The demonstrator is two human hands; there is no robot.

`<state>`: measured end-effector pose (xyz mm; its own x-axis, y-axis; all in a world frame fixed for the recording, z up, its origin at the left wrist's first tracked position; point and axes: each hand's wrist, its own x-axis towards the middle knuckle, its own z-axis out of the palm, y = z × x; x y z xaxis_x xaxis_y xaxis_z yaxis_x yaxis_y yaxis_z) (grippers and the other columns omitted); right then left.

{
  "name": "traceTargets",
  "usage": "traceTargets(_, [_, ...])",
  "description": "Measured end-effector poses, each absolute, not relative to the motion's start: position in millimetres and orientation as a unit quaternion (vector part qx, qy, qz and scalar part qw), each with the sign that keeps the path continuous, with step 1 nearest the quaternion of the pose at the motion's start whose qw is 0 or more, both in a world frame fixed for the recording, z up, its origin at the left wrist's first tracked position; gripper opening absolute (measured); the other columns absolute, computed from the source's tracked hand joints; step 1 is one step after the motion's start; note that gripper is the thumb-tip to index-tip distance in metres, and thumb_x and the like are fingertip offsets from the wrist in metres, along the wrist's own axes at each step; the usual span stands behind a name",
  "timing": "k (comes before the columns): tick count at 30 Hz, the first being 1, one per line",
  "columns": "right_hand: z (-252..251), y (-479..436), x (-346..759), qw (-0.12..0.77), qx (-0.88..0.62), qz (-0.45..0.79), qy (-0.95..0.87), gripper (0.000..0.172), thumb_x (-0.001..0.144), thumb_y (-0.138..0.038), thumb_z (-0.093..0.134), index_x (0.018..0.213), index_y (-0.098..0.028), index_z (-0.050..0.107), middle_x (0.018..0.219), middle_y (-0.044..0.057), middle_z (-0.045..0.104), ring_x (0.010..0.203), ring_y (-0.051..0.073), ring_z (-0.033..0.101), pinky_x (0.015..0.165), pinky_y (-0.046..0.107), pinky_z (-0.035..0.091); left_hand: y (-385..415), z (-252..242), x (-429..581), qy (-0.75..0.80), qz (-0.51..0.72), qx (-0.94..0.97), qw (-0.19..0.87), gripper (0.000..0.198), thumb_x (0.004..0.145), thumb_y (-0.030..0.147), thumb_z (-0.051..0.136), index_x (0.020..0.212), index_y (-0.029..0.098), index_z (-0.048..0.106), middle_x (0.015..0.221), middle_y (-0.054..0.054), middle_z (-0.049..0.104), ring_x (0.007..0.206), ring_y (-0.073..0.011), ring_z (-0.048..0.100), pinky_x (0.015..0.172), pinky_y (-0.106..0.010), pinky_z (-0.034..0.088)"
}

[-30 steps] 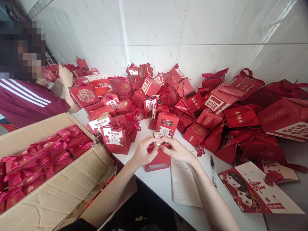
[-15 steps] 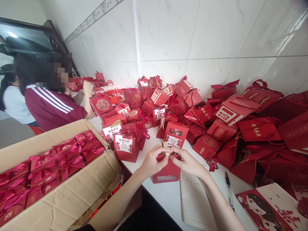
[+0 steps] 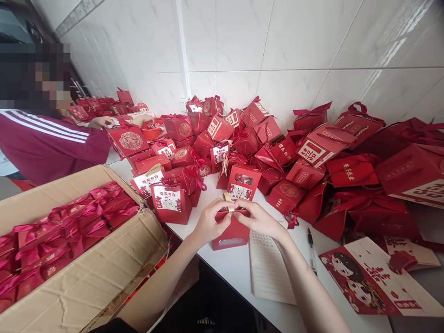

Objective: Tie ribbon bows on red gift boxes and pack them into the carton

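Note:
In the head view, a red gift box (image 3: pixel 231 238) stands open-flapped on the white table, with a clear window low on its near side and a printed lid panel (image 3: pixel 243 180) raised behind. At its top edge my left hand (image 3: pixel 213 219) pinches a gold ribbon (image 3: pixel 227 199). My right hand (image 3: pixel 258 218) meets it from the other side, thumb and fingertips closed on the same ribbon. The fingertips of both hands touch or nearly touch, and they hide part of the ribbon. Close by on the left is another red gift box (image 3: pixel 171 203) with a white printed label.
A cardboard carton (image 3: pixel 114 259) of ribboned red boxes sits at left. Many red boxes (image 3: pixel 287 199) pile along the tiled wall. A lined notebook (image 3: pixel 272 273), a pen (image 3: pixel 311 252) and a printed red-and-white bag (image 3: pixel 367 277) lie at right. A person in a maroon sleeve (image 3: pixel 65 143) works at far left.
The view has shifted, so most things sit further left and higher. My hands keep their grip on the ribbon. The other person's raised hand has come down to the boxes.

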<state>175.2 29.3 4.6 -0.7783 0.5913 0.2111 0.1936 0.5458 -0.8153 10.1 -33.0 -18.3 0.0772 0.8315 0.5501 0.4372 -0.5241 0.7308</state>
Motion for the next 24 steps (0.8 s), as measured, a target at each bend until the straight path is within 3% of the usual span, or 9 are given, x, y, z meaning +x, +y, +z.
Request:
traceTargets(6, [5.7, 29.8, 176.4, 0.245, -0.214, 0.435, -0.840, 0.009, 0.081, -0.015, 0.046, 0.080, -0.020, 0.053, 0.083, -0.001, 0.057, 0.073, 0.014, 0.051, 0.069, 0.026, 0.041, -31.2, -22.0, 11.2, 0.445, 0.528, 0.695, 0.200, 0.032, 0.078, 0.010, 0.050, 0.108, 0.021, 0.054, 0.084, -0.002, 0.061, 0.078, -0.0139, 0.060, 0.075, -0.028, 0.052])
traceTargets(12, [6.1, 29.3, 175.5, 0.247, -0.229, 0.418, -0.844, 0.008, 0.078, -0.014, 0.047, 0.078, -0.020, 0.053, 0.080, -0.001, 0.058, 0.075, 0.015, 0.053, 0.072, 0.028, 0.041, -30.1, -30.3, 15.4, 0.432, 0.597, 0.638, 0.221, 0.058, 0.075, 0.011, 0.054, 0.127, 0.022, 0.029, 0.071, 0.005, 0.057, 0.069, -0.0120, 0.059, 0.072, -0.028, 0.050])
traceTargets(16, [8.3, 27.6, 175.0, 0.243, -0.238, 0.414, -0.844, 0.011, 0.077, -0.012, 0.047, 0.079, -0.020, 0.054, 0.082, -0.001, 0.058, 0.077, 0.015, 0.054, 0.072, 0.028, 0.041, -32.4, -31.0, 16.6, 0.475, 0.596, 0.598, 0.248, 0.020, 0.073, 0.015, 0.058, 0.092, 0.019, 0.051, 0.073, 0.002, 0.061, 0.072, -0.0132, 0.061, 0.071, -0.027, 0.050])
traceTargets(18, [8.5, 27.1, 175.0, 0.242, -0.233, 0.420, -0.843, 0.011, 0.078, -0.012, 0.047, 0.079, -0.021, 0.054, 0.082, -0.001, 0.058, 0.076, 0.014, 0.054, 0.072, 0.028, 0.041, -33.4, -31.4, 16.3, 0.500, 0.582, 0.584, 0.265, 0.005, 0.074, 0.019, 0.060, 0.076, 0.018, 0.056, 0.074, -0.001, 0.063, 0.071, -0.0144, 0.061, 0.069, -0.027, 0.051])
traceTargets(24, [1.7, 29.3, 176.5, 0.249, -0.223, 0.468, -0.818, 0.008, 0.081, -0.017, 0.047, 0.086, -0.021, 0.051, 0.088, 0.000, 0.056, 0.082, 0.015, 0.055, 0.077, 0.029, 0.043, -34.1, -33.7, 17.5, 0.488, 0.598, 0.580, 0.260, 0.008, 0.076, 0.024, 0.059, 0.071, 0.018, 0.058, 0.073, -0.002, 0.064, 0.070, -0.0152, 0.062, 0.065, -0.026, 0.051])
